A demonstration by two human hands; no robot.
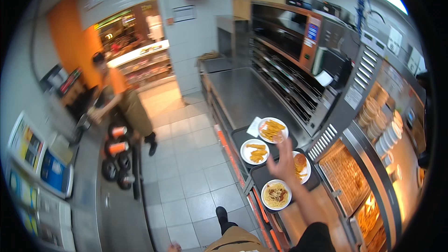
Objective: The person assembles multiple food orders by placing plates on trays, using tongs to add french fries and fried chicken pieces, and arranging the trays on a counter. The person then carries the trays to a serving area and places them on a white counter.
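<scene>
My right hand (281, 159) reaches over the plates on the counter, its fingers stretched out and slightly blurred, holding nothing that I can see. Just beyond the fingertips is a white plate of fries (270, 133). To its left lies a plate with golden fried pieces (255, 148). Both rest on a dark tray (240, 135) with a white napkin (254, 126). Partly behind my hand, a plate holds a bun and fries (300, 162). Nearer stands a plate of spaghetti (275, 196), on a second dark tray (257, 177). Only a sliver of my left hand (175, 247) shows at the lower edge.
Fries lie under the warmer (368, 217) at right, below stacked cups (371, 107). A steel rack cabinet (284, 72) stands behind the counter. Across the tiled floor (182, 172), a person in an orange shirt (119, 81) works at the left counter, near cup dispensers (118, 147).
</scene>
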